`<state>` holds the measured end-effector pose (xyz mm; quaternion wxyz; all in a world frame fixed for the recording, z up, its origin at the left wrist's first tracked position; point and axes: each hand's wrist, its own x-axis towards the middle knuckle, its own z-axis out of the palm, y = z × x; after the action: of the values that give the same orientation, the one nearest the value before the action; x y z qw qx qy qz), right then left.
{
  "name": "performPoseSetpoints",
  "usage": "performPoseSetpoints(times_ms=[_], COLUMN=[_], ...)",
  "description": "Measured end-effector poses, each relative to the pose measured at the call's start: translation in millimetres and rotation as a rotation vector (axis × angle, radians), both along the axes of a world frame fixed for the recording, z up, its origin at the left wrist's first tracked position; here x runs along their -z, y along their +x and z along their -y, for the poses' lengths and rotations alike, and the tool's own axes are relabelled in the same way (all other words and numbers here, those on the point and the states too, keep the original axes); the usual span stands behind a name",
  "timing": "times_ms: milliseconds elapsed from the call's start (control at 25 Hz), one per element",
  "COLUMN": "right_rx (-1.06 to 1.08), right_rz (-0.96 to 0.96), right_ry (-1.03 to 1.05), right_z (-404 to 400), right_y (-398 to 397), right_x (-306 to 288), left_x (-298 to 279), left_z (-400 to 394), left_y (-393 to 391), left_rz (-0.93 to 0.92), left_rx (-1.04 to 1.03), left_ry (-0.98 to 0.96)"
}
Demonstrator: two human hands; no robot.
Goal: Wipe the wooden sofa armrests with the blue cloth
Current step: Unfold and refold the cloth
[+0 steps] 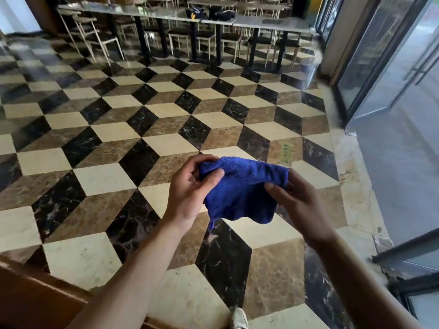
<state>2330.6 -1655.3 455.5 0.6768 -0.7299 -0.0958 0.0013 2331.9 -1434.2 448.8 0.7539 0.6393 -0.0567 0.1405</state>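
Note:
A blue terry cloth [240,188] hangs in the air above the tiled floor, held by both hands. My left hand [190,186] pinches its upper left corner between thumb and fingers. My right hand [294,198] grips its right edge. The cloth droops between them, its lower part folded loosely. A piece of brown wooden furniture [31,298] fills the bottom left corner; I cannot tell whether it is the sofa armrest.
A cube-patterned marble floor [133,129] spreads ahead. Long tables with chairs [166,27] line the back. Glass doors [384,67] stand open at the right, with a raised threshold. A white shoe [238,319] shows at the bottom edge.

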Motion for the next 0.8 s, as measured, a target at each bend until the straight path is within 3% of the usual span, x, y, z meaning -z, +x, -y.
performPoseSetpoints(times_ms=[320, 800], right_rx=[-0.324, -0.893], right_rz=[-0.05, -0.01], right_ry=[0.096, 0.059], right_z=[-63.8, -322.0], right_y=[115.8, 179.4], right_x=[-2.7, -16.9], left_x=[-4.2, -4.2], left_z=[-51.5, -241.4], left_y=[47.9, 12.5], left_rz=[-0.002, 0.062], left_rx=[-0.25, -0.817], left_ry=[-0.071, -0.165])
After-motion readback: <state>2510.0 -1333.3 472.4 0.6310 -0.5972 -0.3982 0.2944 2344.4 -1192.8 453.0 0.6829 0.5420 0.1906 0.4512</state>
